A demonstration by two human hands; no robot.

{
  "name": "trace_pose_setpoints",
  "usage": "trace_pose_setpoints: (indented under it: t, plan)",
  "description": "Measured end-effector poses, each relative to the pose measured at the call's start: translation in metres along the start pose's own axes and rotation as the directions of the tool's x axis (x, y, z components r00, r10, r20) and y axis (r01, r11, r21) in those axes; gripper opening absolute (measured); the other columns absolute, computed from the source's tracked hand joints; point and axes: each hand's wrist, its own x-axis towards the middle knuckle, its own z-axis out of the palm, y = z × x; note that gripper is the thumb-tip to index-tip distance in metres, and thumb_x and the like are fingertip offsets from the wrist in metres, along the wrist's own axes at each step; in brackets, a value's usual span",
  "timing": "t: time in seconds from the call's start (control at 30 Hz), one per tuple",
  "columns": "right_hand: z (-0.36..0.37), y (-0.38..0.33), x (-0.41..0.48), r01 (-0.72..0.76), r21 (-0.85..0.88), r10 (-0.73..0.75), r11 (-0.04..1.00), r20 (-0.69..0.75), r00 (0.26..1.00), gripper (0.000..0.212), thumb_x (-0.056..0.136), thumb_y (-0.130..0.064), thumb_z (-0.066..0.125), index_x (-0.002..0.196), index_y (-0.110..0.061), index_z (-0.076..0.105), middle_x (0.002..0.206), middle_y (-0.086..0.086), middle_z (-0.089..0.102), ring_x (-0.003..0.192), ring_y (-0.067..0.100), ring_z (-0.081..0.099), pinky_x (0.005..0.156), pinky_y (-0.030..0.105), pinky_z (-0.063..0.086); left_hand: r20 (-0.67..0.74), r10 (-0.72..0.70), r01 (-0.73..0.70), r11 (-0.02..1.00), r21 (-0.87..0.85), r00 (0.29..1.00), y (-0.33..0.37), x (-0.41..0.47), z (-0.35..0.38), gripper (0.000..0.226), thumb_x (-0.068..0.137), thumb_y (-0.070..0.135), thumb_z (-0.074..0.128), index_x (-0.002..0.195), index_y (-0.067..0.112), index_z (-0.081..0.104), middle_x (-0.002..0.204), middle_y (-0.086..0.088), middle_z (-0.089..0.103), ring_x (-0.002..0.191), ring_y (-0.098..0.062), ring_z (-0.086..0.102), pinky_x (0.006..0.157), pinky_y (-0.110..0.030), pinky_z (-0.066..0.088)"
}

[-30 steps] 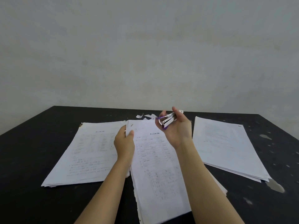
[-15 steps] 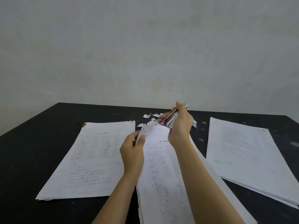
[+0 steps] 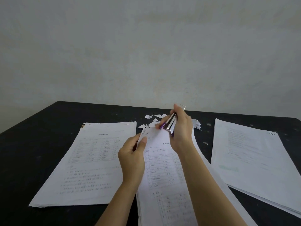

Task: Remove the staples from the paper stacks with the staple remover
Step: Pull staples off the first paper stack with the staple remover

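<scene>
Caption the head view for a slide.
Left hand pinches a corner of the middle stack while the right hand holds the staple remover close by.

The left hand (image 3: 132,159) and the right hand (image 3: 180,132) are bare. Back from the fingers, past each wrist, a slim bare left forearm (image 3: 117,204) and right forearm (image 3: 210,190) show. A short, rounded, plain thumbnail (image 3: 144,139) tips the left thumb.

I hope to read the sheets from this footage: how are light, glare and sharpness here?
Head view: dim, flat light, no hard shadows; a small glint on the staple remover in the right hand; print on the middle stack is soft, on the right stack nearly washed out.
</scene>
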Motion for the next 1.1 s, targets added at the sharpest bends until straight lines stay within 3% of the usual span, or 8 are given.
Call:
trace_pose_setpoints:
  t: [0.13,0.3,0.37,0.47,0.63,0.77,0.9,1.1]
  plan:
    - [0.007,0.003,-0.003,0.194,-0.219,-0.203,0.956,-0.019,0.979,0.034,0.096,-0.037,0.043,0.076,-0.009,0.043,0.067,0.025,0.064,0.052,0.028,0.059,0.042,0.021,0.039,0.044,0.099,-0.101,0.995,0.028,0.994,0.002,-0.004,0.0,0.016,0.086,0.016,0.063,0.092,0.031,0.065,0.086,0.018,0.065,0.084,-0.001,0.062,0.063,-0.011,0.051]
    - [0.018,0.006,-0.01,0.316,-0.288,-0.317,0.904,0.043,0.947,0.035,0.098,-0.03,0.042,0.071,-0.007,0.04,0.064,0.038,0.051,0.057,0.045,0.057,0.054,0.052,0.041,0.022,0.166,-0.168,0.984,0.061,0.986,0.0,-0.004,0.0,0.016,0.085,0.015,0.063,0.1,0.018,0.069,0.086,0.015,0.064,0.083,-0.001,0.062,0.064,-0.006,0.049]
    - [0.018,0.006,-0.009,0.33,-0.271,-0.338,0.904,0.018,0.941,0.035,0.098,-0.029,0.041,0.07,-0.008,0.039,0.059,0.031,0.053,0.058,0.05,0.055,0.053,0.046,0.041,0.023,0.217,-0.218,0.973,0.079,0.976,0.001,-0.003,0.0,0.017,0.085,0.014,0.063,0.101,0.014,0.069,0.084,0.016,0.063,0.084,0.005,0.06,0.063,-0.005,0.047]
    - [0.016,0.003,-0.008,0.343,-0.21,-0.359,0.916,-0.042,0.933,0.032,0.099,-0.029,0.04,0.074,-0.01,0.041,0.052,0.014,0.061,0.051,0.036,0.058,0.047,0.025,0.045,0.038,0.288,-0.291,0.95,0.116,0.957,0.001,-0.004,0.001,0.018,0.084,0.012,0.064,0.101,0.007,0.07,0.084,0.015,0.062,0.084,0.007,0.059,0.061,-0.006,0.048]
    - [0.015,0.006,-0.008,0.314,-0.218,-0.323,0.924,-0.008,0.946,0.033,0.097,-0.027,0.045,0.072,-0.007,0.044,0.067,0.041,0.049,0.047,0.031,0.056,0.047,0.032,0.04,0.052,0.385,-0.388,0.911,0.14,0.922,0.006,-0.007,0.004,0.019,0.084,0.006,0.064,0.101,0.002,0.07,0.081,0.009,0.061,0.082,0.003,0.058,0.059,-0.007,0.046]
    - [0.015,0.01,-0.008,0.322,-0.206,-0.33,0.924,-0.007,0.944,0.039,0.095,-0.021,0.051,0.058,-0.011,0.04,0.055,0.011,0.039,0.052,0.03,0.045,0.052,0.037,0.042,0.025,0.384,-0.384,0.913,0.141,0.923,0.009,-0.01,0.005,0.019,0.083,0.011,0.065,0.101,0.01,0.068,0.084,0.018,0.06,0.083,0.007,0.06,0.064,-0.002,0.046]
    - [0.015,0.015,-0.007,0.331,-0.214,-0.341,0.919,-0.013,0.94,0.057,0.092,-0.016,0.053,0.038,-0.027,0.041,0.039,-0.013,0.035,0.038,0.008,0.034,0.041,0.019,0.032,0.03,0.394,-0.394,0.907,0.148,0.918,0.011,-0.013,0.007,0.014,0.082,0.015,0.065,0.095,0.011,0.068,0.082,0.012,0.062,0.073,-0.009,0.063,0.066,-0.004,0.047]
    - [0.014,0.019,-0.006,0.306,-0.215,-0.32,0.927,-0.032,0.947,0.051,0.088,-0.01,0.057,0.041,-0.018,0.038,0.037,-0.012,0.033,0.037,0.003,0.028,0.039,0.015,0.028,0.039,0.422,-0.422,0.89,0.171,0.906,0.009,-0.012,0.008,0.012,0.082,0.006,0.066,0.093,0.007,0.069,0.082,0.008,0.063,0.071,-0.008,0.061,0.067,-0.003,0.046]
